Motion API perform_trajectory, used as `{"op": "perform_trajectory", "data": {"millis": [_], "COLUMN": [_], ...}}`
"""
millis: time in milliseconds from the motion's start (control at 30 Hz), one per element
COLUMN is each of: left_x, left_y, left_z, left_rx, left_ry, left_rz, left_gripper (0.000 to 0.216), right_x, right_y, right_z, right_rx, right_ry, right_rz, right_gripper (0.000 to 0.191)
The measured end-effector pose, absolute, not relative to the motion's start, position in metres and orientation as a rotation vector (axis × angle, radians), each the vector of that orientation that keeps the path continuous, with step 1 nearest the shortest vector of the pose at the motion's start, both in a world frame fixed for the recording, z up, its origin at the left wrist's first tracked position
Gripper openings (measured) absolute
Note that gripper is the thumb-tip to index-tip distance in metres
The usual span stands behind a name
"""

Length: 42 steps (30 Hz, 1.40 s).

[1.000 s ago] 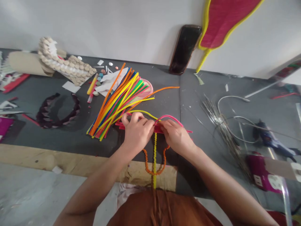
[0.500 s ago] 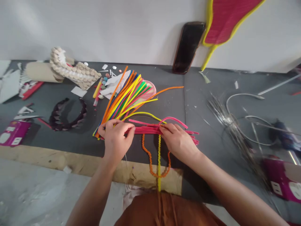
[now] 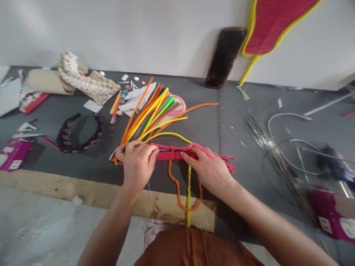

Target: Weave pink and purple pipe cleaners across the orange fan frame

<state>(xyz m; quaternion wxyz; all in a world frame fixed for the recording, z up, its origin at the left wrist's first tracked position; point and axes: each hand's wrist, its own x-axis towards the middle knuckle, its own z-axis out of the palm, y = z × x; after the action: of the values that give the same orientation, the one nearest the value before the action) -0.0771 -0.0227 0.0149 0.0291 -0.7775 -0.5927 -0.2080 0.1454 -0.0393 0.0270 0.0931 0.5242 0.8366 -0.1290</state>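
A row of pink pipe cleaners [image 3: 169, 156] lies side by side across the dark table, between my two hands. My left hand [image 3: 138, 159] is closed on their left part, thumb and fingers pinched together. On the right, my right hand [image 3: 209, 166] grips the pink strands, and one strand loops up over its fingers. Beneath the row hang a crimped orange pipe cleaner [image 3: 179, 199] bent into a U and a crimped yellow pipe cleaner [image 3: 189, 192] running straight down. A fanned bundle of multicoloured pipe cleaners [image 3: 149, 114] spreads out behind my left hand.
A phone [image 3: 226, 57] leans on the wall beside a pink shape edged in yellow [image 3: 273, 29]. Wires [image 3: 274, 155] and a purple box [image 3: 330, 214] lie to the right. At left are a dark braided headband [image 3: 62, 136], a cardboard roll [image 3: 47, 82] and another purple box [image 3: 16, 153].
My right hand has shifted slightly left along the pink pipe cleaners, its finger and thumb spread a little more. The looped pink strand has come down lower. My left hand stays nearly still.
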Motion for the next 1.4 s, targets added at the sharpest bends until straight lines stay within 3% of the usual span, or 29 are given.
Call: {"op": "perform_trajectory", "data": {"millis": [400, 667, 900, 1400], "left_x": [-0.070, -0.066, -0.049, -0.040], "left_y": [-0.019, -0.015, -0.020, 0.016], "left_z": [0.022, 0.030, 0.030, 0.028], "left_rx": [-2.385, -2.347, -2.630, -2.814], "left_ry": [-1.858, -1.733, -1.585, -1.381], "left_rz": [-0.697, -0.499, -0.351, -0.032], "left_gripper": [0.014, 0.011, 0.021, 0.024], "right_x": [0.149, 0.147, 0.141, 0.147], "right_y": [-0.045, -0.037, -0.029, -0.048], "right_z": [0.028, 0.034, 0.042, 0.023], "right_rx": [1.562, 1.579, 1.536, 1.536], "right_ry": [2.516, 2.490, 2.451, 2.538], "right_rz": [-0.382, -0.409, -0.379, -0.317], "right_gripper": [0.059, 0.055, 0.044, 0.055]}}
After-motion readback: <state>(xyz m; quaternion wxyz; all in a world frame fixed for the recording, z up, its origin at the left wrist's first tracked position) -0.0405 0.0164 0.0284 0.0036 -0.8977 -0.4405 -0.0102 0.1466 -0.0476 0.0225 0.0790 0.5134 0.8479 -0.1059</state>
